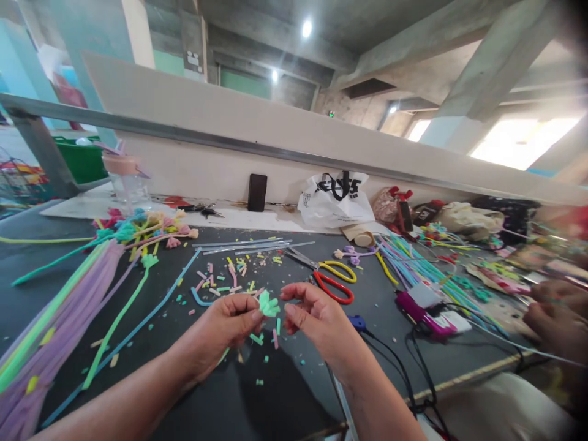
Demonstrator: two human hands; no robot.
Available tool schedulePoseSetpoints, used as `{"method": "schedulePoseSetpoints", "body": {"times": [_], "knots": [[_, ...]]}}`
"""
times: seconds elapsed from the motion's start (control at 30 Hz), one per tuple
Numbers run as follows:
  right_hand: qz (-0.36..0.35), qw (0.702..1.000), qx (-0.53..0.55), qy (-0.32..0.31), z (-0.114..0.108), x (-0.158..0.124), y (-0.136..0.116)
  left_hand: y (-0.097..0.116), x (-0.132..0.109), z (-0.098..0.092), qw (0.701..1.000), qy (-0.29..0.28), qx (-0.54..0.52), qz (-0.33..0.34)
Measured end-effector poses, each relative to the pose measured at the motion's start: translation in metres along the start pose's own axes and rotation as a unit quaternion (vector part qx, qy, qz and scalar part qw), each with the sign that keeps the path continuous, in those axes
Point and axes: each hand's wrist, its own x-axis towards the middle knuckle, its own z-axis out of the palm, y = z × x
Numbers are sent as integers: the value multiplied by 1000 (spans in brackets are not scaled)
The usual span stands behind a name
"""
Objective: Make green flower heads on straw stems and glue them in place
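Note:
Between the thumb and fingers of my left hand is a mint-green fuzzy pipe-cleaner flower, its petals pointing right. A thin green stem seems to run down below that hand. My right hand is just right of the flower, fingers curved and apart, with nothing visible in them. Scissors with one yellow and one red handle lie open on the dark table behind my right hand. Short cut pieces of pipe cleaner in pink, green and yellow are scattered around and beyond my hands.
Bundled purple and green pipe cleaners and finished flowers lie left. A phone, plastic cup and white bag line the back. Right are blue pipe cleaners, a magenta device, black cables and another person's hands.

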Motion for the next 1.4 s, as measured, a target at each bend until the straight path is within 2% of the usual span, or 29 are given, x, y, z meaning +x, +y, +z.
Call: {"method": "schedulePoseSetpoints", "body": {"times": [0.2, 0.27, 0.37, 0.47, 0.73, 1.03, 1.23, 1.4], "knots": [[-41, 995, -95, 9, 1, -6, -2, 4, 0, -3, 990, -73, -120, -31], [-102, 985, -140, 17, 1, -9, -4, 5, -1, -2, 983, -100, -145, -46], [-214, 952, -216, 36, 0, -10, -8, 6, -3, -1, 976, -124, -159, -79], [-262, 929, -258, 33, -2, -9, -12, 7, -5, 0, 974, -131, -151, -109], [-233, 937, -260, -17, -3, -9, -18, 8, -8, 1, 967, -184, -124, -125], [-203, 944, -259, -27, -4, -5, -13, 6, -5, -4, 978, -182, -41, -89], [-162, 942, -295, -8, -2, -4, -11, 7, -6, 1, 985, -150, 77, -40], [-136, 934, -331, 18, -1, -5, -10, 11, -7, 4, 974, -104, 203, -13]]}}
